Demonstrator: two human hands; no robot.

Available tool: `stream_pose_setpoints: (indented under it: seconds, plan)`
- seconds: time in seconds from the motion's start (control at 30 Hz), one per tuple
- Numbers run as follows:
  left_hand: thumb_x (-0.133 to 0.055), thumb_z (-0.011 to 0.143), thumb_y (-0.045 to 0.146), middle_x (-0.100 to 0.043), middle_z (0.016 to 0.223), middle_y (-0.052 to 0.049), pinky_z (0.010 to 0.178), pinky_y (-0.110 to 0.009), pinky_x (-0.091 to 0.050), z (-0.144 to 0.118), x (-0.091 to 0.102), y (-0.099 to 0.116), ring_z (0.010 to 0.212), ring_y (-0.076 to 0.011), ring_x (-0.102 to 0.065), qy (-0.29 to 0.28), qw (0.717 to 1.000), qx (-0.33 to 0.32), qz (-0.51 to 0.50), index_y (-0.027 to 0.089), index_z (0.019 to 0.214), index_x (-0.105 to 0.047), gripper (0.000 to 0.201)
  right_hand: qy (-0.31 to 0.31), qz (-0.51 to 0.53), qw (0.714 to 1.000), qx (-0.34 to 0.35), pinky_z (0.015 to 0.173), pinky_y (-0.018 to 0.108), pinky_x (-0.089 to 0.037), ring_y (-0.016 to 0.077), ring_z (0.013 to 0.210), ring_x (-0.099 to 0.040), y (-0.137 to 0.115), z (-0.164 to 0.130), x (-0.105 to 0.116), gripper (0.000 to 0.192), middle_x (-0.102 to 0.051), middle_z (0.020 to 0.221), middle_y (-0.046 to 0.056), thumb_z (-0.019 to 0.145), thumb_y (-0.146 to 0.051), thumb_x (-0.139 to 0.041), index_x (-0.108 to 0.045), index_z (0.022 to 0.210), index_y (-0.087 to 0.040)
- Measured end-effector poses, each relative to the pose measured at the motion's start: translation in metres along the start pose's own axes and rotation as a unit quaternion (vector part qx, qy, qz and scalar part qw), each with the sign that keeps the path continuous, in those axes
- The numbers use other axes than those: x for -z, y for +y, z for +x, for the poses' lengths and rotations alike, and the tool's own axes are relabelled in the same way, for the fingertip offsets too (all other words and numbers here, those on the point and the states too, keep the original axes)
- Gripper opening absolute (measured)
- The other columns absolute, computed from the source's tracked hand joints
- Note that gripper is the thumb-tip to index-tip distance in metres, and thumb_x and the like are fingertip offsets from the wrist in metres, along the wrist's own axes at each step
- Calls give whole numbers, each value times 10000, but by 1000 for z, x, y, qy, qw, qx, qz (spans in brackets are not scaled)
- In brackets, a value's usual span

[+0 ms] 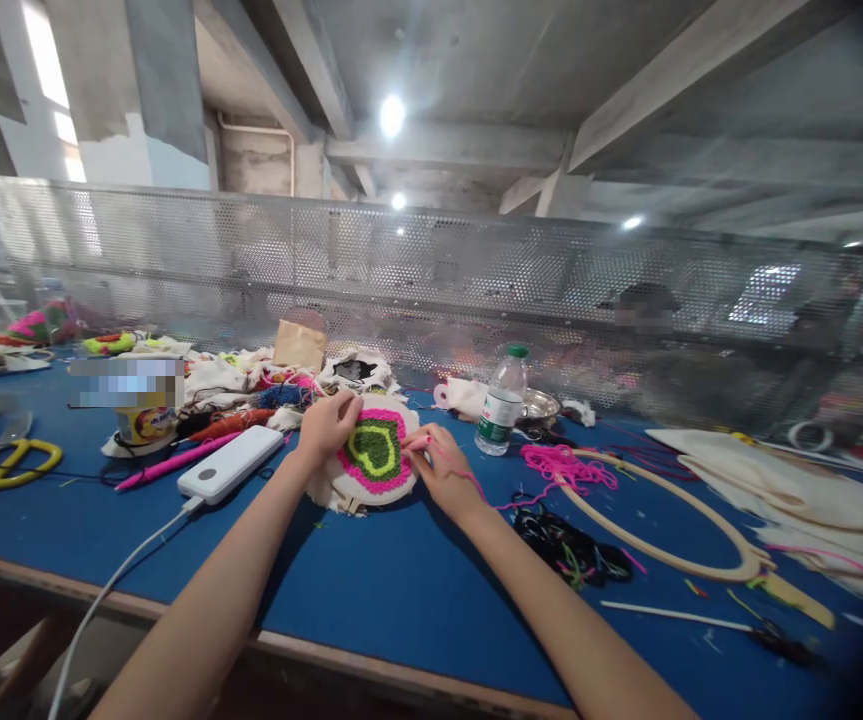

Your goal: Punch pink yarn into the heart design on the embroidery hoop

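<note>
An embroidery hoop [375, 452] with a tufted heart in green, ringed with pink, stands tilted on the blue table [371, 590]. My left hand [326, 424] grips its upper left edge. At the hoop's right edge my right hand [440, 466] pinches a strand of pink yarn [476, 487] with closed fingers. The strand trails right toward a loose pile of pink yarn [567, 466].
A white power bank [230, 463] with a cable lies left of the hoop, next to a pink pen [176, 462]. Yellow scissors [22, 461], a water bottle [501, 402], a large wooden hoop [663, 530], dark yarn [573, 550] and white cloth [791, 490] surround them. A mesh screen [431, 270] backs the table.
</note>
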State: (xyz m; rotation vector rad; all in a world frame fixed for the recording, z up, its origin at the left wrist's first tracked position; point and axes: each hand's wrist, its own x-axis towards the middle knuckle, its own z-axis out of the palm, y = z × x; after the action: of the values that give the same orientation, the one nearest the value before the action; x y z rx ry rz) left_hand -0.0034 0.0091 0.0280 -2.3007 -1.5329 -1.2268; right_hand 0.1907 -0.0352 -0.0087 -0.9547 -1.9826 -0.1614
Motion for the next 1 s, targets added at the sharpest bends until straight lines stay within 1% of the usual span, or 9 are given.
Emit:
stream_pose_setpoints:
  seconds: [0.27,0.4,0.53,0.63,0.7,0.77,0.87,1.0]
  plan:
    - [-327,818,392,-540,586,-12,537,-228,-273,1,1,1,570,-138,-484,-8,1000,12,-2,195,647,-518,323,4,-36,999,-20,753,309,-411,176,852,-495,-3,-1,2,122,-567,869,46,832,-257,-445,-555,827,-205]
    - [-326,819,397,-544,593,-12,532,-227,-269,2,0,1,569,-136,-488,-6,1000,11,0,195,648,-514,324,3,-43,999,-23,753,309,-416,174,852,-501,-4,-1,1,128,-571,874,43,836,-269,-438,-549,839,-206]
    - [-326,820,390,-543,589,-10,537,-227,-272,1,0,0,574,-138,-492,-3,1000,13,2,197,645,-512,320,17,-47,999,3,763,316,-417,176,862,-509,-4,-2,1,157,-583,895,54,857,-275,-396,-536,864,-204]
    - [-317,825,384,-544,592,-11,550,-226,-281,0,1,-1,592,-143,-500,-6,1000,20,8,199,657,-517,320,13,-60,997,37,760,311,-417,178,870,-519,-3,-3,2,177,-598,909,62,871,-264,-366,-527,901,-196]
    - [-309,828,385,-546,597,-11,555,-225,-284,-1,1,-2,601,-145,-504,-8,1000,23,14,200,663,-516,323,15,-66,997,45,745,299,-419,174,849,-536,-2,-3,4,176,-609,898,60,871,-276,-370,-524,888,-193]
    - [-305,829,386,-546,598,-9,552,-224,-282,0,0,-3,602,-146,-506,-7,1000,21,17,201,660,-513,325,30,-65,997,32,716,286,-425,168,802,-557,-2,-3,6,187,-614,878,61,873,-302,-361,-512,872,-192]
    - [-306,830,388,-536,578,-4,541,-225,-275,0,-1,-5,585,-143,-504,-4,1000,15,18,203,642,-499,327,41,-51,998,-6,656,270,-431,163,736,-577,-4,-1,8,206,-612,840,58,879,-334,-331,-484,882,-195]
    - [-303,832,394,-529,571,0,535,-225,-269,0,-2,-6,579,-140,-506,3,1000,12,12,203,634,-489,332,39,-18,998,-42,640,262,-429,161,736,-582,-5,-1,9,192,-597,848,44,878,-346,-323,-459,886,-211]
